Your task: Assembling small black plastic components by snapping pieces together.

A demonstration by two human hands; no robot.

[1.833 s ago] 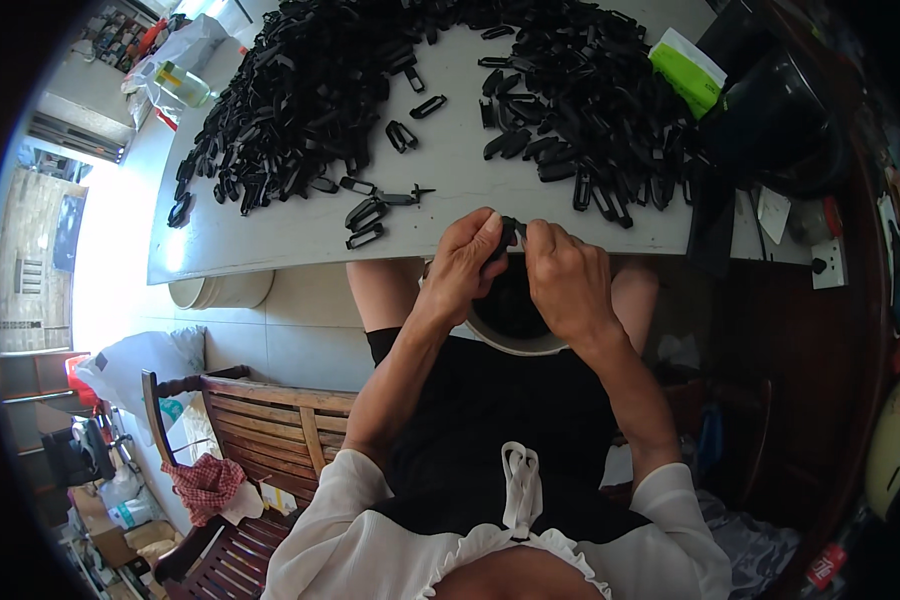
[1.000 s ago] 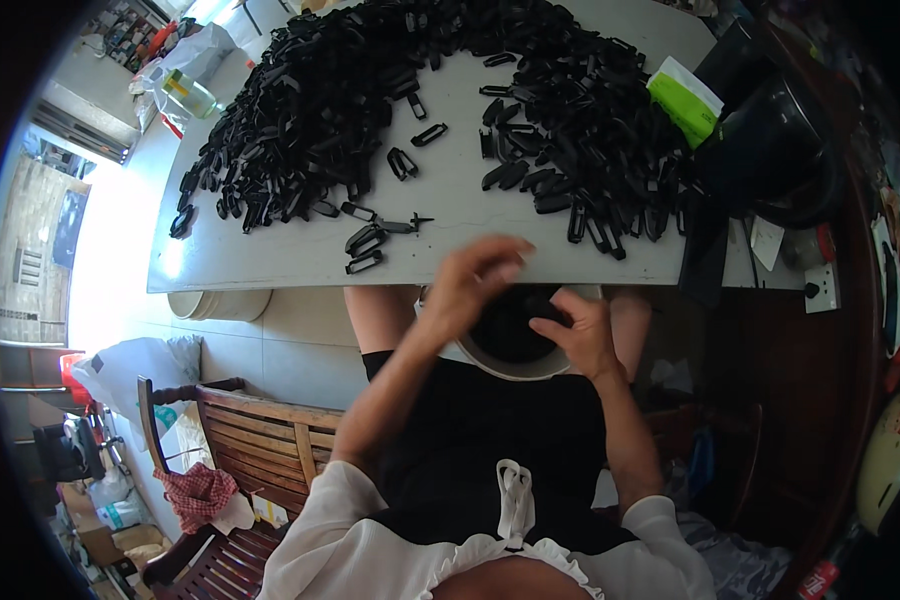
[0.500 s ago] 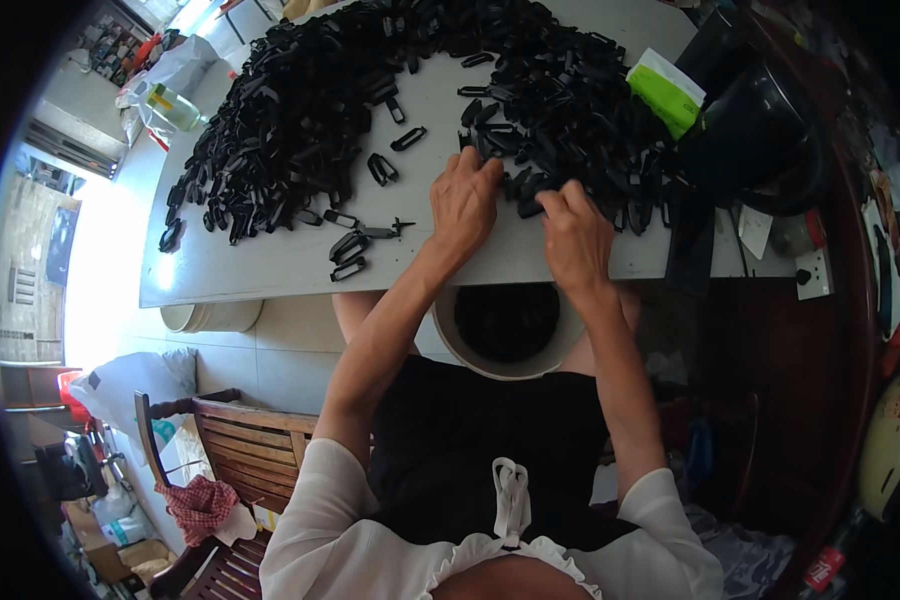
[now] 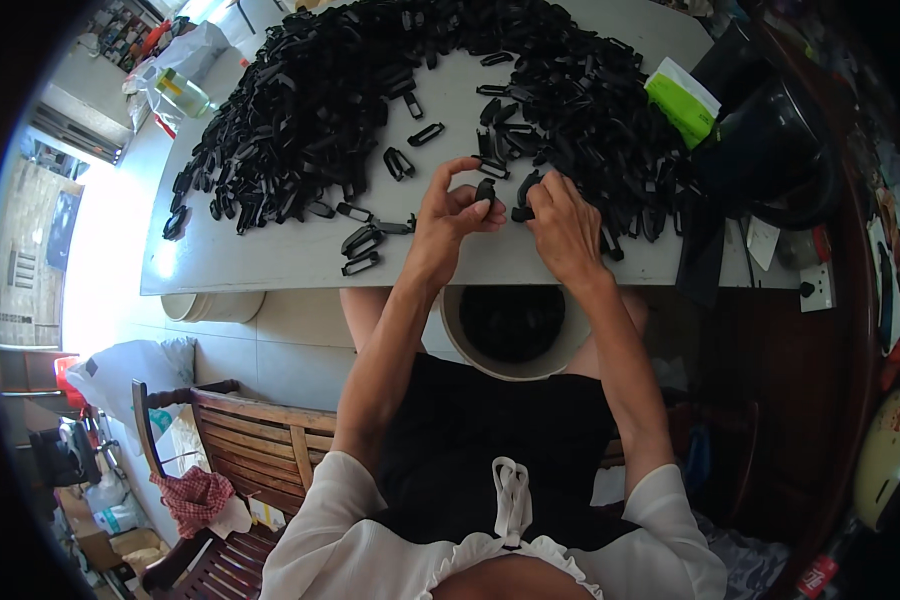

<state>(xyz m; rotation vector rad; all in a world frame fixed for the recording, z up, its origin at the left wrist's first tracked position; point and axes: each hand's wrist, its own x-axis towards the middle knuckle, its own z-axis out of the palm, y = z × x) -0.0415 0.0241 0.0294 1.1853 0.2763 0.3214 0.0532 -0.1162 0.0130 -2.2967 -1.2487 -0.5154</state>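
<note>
I see a small, rounded black clip (image 4: 485,190) above the table (image 4: 270,262), pinched in the left hand (image 4: 446,218), thumb against curled fingers, index raised, right hand (image 4: 566,224) back-up, fingers bent, nearly closed on a second clip (image 4: 522,214)

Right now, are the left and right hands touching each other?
Apart. The head view shows pale tabletop between the left hand and the right hand.

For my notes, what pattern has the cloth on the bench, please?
Cloth: red-and-white check, head view.
</note>
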